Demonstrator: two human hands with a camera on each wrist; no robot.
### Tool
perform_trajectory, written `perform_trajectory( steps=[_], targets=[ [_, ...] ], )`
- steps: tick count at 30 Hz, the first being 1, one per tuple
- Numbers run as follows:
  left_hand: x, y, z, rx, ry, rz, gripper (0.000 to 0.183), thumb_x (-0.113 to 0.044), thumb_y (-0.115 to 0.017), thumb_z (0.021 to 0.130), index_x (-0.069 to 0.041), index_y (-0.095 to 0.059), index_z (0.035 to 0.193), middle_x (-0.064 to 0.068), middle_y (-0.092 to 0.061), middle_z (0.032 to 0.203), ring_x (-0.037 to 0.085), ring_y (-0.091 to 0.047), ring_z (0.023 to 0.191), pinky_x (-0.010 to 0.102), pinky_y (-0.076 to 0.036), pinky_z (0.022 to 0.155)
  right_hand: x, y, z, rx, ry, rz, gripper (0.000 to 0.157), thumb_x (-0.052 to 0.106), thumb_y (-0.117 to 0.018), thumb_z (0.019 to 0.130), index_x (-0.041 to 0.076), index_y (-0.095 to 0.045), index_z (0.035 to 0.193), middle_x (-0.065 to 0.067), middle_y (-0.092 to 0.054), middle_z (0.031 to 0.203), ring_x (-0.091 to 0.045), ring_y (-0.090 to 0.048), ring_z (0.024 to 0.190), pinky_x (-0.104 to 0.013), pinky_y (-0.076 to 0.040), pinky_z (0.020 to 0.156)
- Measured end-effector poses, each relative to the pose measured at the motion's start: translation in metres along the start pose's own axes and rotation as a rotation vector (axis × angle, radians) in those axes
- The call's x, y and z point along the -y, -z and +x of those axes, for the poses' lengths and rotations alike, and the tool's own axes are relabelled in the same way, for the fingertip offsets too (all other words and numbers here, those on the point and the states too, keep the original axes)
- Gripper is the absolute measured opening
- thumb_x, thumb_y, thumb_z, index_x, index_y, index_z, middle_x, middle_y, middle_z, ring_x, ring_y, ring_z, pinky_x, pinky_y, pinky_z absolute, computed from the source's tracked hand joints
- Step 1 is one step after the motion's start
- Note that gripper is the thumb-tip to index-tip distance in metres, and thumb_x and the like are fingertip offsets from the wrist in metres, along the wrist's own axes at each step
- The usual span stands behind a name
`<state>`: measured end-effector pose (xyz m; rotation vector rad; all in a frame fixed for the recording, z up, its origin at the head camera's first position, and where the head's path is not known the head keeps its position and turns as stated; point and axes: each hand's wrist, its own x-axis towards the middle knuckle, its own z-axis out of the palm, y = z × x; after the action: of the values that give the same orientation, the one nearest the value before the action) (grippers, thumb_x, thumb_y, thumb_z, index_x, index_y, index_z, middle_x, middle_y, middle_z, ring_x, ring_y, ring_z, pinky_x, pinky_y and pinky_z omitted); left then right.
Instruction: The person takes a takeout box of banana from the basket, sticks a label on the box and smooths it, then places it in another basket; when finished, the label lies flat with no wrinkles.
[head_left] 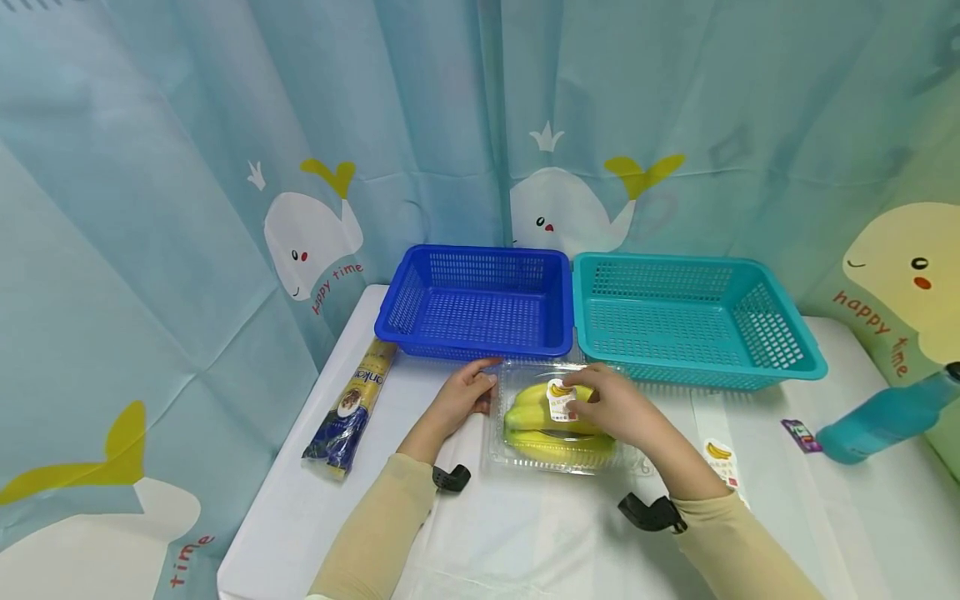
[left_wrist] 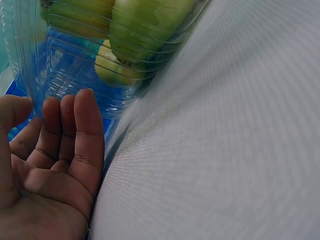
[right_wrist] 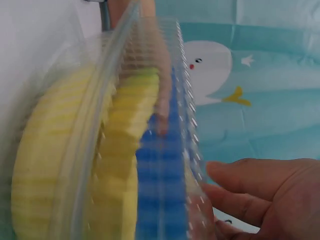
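Bananas (head_left: 528, 418) sit in a clear container (head_left: 510, 379) on the desk (head_left: 525, 533); in the head view, the right hand (head_left: 618, 404) rests relaxed fingers on its label (head_left: 558, 400), seemingly to smooth it down, while the left hand (head_left: 465, 396) probably steadies the left edge. In the left wrist view, the container's rim runs between thumb and fingers, apparently lightly pinched. In the right wrist view, the blurred lid lies directly before the right fingertips, touching or just beside them.
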<state>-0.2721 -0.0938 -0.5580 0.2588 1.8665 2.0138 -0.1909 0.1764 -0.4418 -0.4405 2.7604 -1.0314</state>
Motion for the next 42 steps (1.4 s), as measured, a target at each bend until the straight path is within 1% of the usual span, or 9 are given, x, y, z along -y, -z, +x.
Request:
perform_trajectory(
  steps=[3,6,10,16,23,25,29,35,42],
  targets=[
    [-0.001,0.000,-0.001,0.002,-0.004,0.003,0.041,-0.021,-0.057,0.101,-0.019,-0.053,0.142,0.001,-0.057,0.082,0.012,-0.052,0.067,0.025,-0.051,0.061,-0.006,0.005,-0.002,0.025,-0.055,0.101,0.026,0.016,-0.062,0.096,0.007,-0.064,0.121,-0.015,-0.064,0.101,-0.017,-0.055,0.062,-0.032,-0.049,0.053],
    [-0.001,0.000,-0.001,0.006,-0.009,0.011,0.041,-0.022,-0.057,0.101,-0.019,-0.052,0.142,0.001,-0.057,0.083,0.012,-0.052,0.068,0.025,-0.052,0.061,-0.011,0.010,-0.005,0.079,-0.103,0.200,0.022,0.020,-0.059,0.099,0.009,-0.064,0.116,-0.013,-0.063,0.083,-0.020,-0.055,0.057,-0.037,-0.051,0.052],
    [-0.001,0.000,-0.001,0.005,-0.011,0.022,0.042,-0.022,-0.057,0.101,-0.018,-0.052,0.142,0.001,-0.057,0.083,0.012,-0.052,0.068,0.025,-0.053,0.062,-0.014,0.014,-0.008,0.156,-0.127,0.278,0.024,0.027,-0.056,0.101,0.011,-0.070,0.113,-0.014,-0.064,0.078,-0.020,-0.056,0.059,-0.040,-0.054,0.054],
    [-0.001,0.000,0.000,0.003,-0.003,0.027,0.042,-0.023,-0.057,0.101,-0.019,-0.052,0.142,0.001,-0.057,0.085,0.012,-0.053,0.070,0.026,-0.053,0.062,-0.016,0.015,-0.008,0.217,-0.114,0.274,0.027,0.028,-0.055,0.102,0.013,-0.076,0.107,-0.003,-0.055,0.063,-0.014,-0.048,0.055,-0.030,-0.045,0.047],
    [-0.001,0.000,-0.001,0.004,-0.004,0.044,0.041,-0.024,-0.056,0.102,-0.020,-0.052,0.142,0.001,-0.056,0.084,0.012,-0.053,0.069,0.026,-0.054,0.063,-0.020,0.017,-0.007,0.225,-0.108,0.389,0.030,0.027,-0.055,0.102,0.004,-0.074,0.110,-0.001,-0.049,0.063,-0.012,-0.045,0.053,-0.028,-0.042,0.048],
    [-0.002,0.000,-0.002,0.004,-0.002,0.043,0.041,-0.024,-0.056,0.102,-0.020,-0.052,0.143,0.001,-0.055,0.084,0.012,-0.053,0.069,0.026,-0.054,0.063,-0.019,0.018,-0.006,0.230,-0.110,0.397,0.030,0.026,-0.055,0.101,0.004,-0.074,0.111,-0.001,-0.048,0.063,-0.012,-0.045,0.053,-0.029,-0.043,0.049],
    [-0.003,0.000,-0.002,0.002,0.007,0.041,0.040,-0.024,-0.056,0.101,-0.022,-0.053,0.142,0.000,-0.055,0.085,0.012,-0.053,0.070,0.026,-0.054,0.064,-0.016,0.018,-0.006,0.249,-0.108,0.363,0.029,0.027,-0.056,0.101,0.006,-0.074,0.111,-0.001,-0.047,0.061,-0.014,-0.046,0.053,-0.030,-0.044,0.049],
    [-0.004,0.000,-0.002,0.014,0.003,0.043,0.042,-0.025,-0.056,0.102,-0.021,-0.052,0.143,0.000,-0.056,0.085,0.011,-0.053,0.069,0.026,-0.054,0.064,-0.014,0.017,-0.006,0.231,-0.115,0.299,0.027,0.024,-0.054,0.102,0.008,-0.074,0.111,-0.002,-0.047,0.061,-0.015,-0.047,0.052,-0.033,-0.046,0.049],
    [-0.003,0.001,-0.002,0.014,0.005,0.042,0.042,-0.025,-0.056,0.101,-0.021,-0.051,0.143,0.000,-0.055,0.085,0.011,-0.053,0.069,0.026,-0.055,0.064,-0.016,0.013,-0.004,0.218,-0.124,0.262,0.026,0.023,-0.052,0.103,0.010,-0.072,0.111,-0.008,-0.061,0.080,-0.015,-0.050,0.052,-0.036,-0.052,0.051]
  ],
)
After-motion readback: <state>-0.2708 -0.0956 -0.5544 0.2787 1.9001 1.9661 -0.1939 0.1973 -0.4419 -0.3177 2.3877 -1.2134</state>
